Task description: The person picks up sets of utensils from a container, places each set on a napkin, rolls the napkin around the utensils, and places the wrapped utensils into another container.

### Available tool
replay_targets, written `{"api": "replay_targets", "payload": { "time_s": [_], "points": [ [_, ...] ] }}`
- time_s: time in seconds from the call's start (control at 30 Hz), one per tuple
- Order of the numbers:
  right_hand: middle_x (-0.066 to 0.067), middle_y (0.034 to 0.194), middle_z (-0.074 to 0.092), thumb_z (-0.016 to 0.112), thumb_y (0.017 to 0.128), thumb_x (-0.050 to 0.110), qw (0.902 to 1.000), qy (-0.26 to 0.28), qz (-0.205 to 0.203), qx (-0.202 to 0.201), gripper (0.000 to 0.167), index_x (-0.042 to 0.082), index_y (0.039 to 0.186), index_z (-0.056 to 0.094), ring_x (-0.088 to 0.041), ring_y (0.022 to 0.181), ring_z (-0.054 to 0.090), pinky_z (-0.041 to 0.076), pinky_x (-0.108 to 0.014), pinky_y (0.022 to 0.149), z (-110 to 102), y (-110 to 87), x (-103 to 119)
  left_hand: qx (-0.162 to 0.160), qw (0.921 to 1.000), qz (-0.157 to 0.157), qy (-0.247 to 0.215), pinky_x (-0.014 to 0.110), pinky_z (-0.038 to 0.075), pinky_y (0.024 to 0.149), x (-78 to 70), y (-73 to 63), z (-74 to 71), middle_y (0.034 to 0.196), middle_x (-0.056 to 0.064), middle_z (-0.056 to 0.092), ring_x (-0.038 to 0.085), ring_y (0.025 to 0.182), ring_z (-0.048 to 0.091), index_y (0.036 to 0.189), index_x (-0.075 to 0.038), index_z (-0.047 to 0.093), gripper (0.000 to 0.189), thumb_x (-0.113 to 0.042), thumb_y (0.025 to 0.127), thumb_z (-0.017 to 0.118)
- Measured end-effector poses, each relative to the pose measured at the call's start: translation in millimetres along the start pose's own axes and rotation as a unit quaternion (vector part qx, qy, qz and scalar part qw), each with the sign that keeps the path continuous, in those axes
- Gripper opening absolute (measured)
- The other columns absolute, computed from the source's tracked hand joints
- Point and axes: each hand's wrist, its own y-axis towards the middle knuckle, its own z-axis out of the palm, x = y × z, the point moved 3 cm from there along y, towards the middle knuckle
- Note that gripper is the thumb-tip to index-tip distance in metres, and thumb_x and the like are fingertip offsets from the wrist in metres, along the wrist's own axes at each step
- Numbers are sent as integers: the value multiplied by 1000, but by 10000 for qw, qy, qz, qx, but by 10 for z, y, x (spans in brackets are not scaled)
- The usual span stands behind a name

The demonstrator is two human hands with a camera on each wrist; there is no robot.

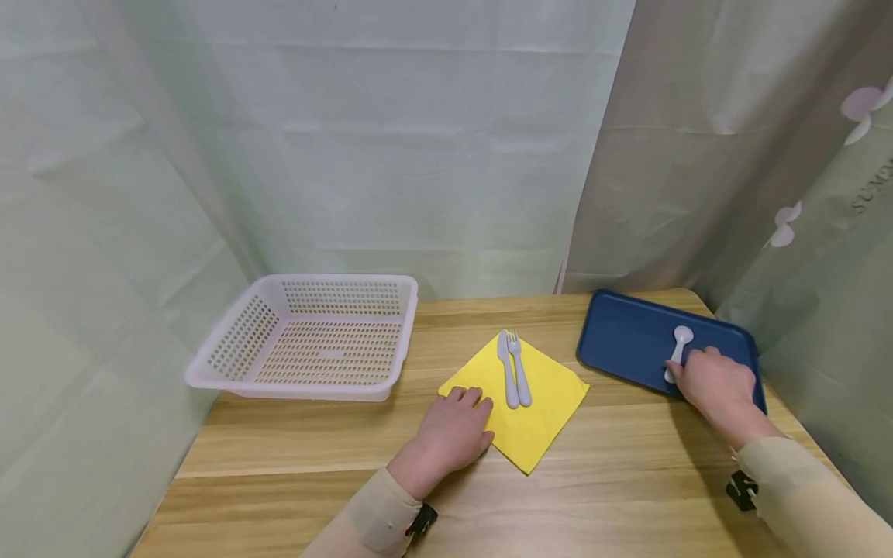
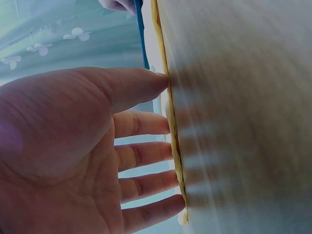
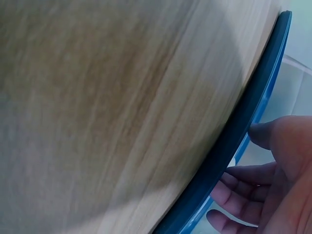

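Note:
My left hand (image 1: 453,430) rests on the left corner of a square yellow napkin (image 1: 537,442), its fingers spread. In the left wrist view the fingertips (image 2: 163,152) and thumb touch the napkin's edge. A light grey knife (image 1: 508,372) and fork (image 1: 519,370) lie side by side on the napkin. Over the near right part of a dark blue tray (image 1: 628,333) is my right hand (image 1: 718,384). A pale spoon (image 1: 683,335) lies in that tray, bowl away from me. The right thumb overlaps the spoon's handle; in the right wrist view thumb and fingers stand apart.
A white perforated plastic basket (image 1: 321,391) stands at the table's back left. Pale curtains (image 1: 391,155) enclose the wooden table (image 1: 279,449) at the back and sides. The tray sits near the table's right edge.

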Motion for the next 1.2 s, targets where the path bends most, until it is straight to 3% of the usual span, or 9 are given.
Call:
{"api": "replay_targets", "payload": {
  "time_s": [0.27, 0.47, 0.67, 0.9, 1.2],
  "points": [
    [-21, 80, 55, 64, 109, 42, 9997, 47, 34, 216, 56, -6, 83, 66, -40, 70, 60, 50, -54, 58, 24, 60, -53, -15, 10000, 15, -51, 50, 57, 102, 8, 0, 2, 144, 8, 65, 32, 131, 61, 141, -14, 71, 46, -44, 105, 74],
    [-21, 78, 59, 64, 108, 50, 9994, 76, 258, 238, 61, -6, 85, 66, -40, 72, 62, 51, -52, 59, 54, 181, -90, 53, 10000, -12, -12, 49, 56, 102, 5, 8, 10, 145, 7, 64, 31, 132, 61, 143, -15, 70, 48, -45, 106, 73],
    [-18, 74, 60, 65, 109, 42, 9993, 262, 197, 201, 53, 0, 77, 65, -37, 68, 60, 49, -49, 58, 63, 200, -96, 42, 10000, -9, 23, 49, 57, 102, 1, 8, 11, 145, 7, 64, 31, 132, 61, 143, -15, 70, 48, -46, 105, 73],
    [-19, 74, 60, 62, 109, 33, 9994, 216, 133, 246, 49, -5, 79, 65, -37, 67, 59, 49, -50, 60, 9, 169, -51, -21, 10000, 0, 5, 49, 57, 101, -1, 8, 7, 145, 7, 64, 31, 131, 61, 142, -15, 71, 48, -46, 105, 73],
    [-19, 75, 60, 62, 109, 33, 9985, 259, 249, 421, 48, 2, 72, 61, -36, 69, 60, 48, -48, 62, 8, 191, -14, 38, 10000, -13, -7, 48, 57, 102, -3, 1, -3, 145, 7, 64, 31, 132, 61, 143, -15, 70, 49, -46, 105, 73]
  ]
}}
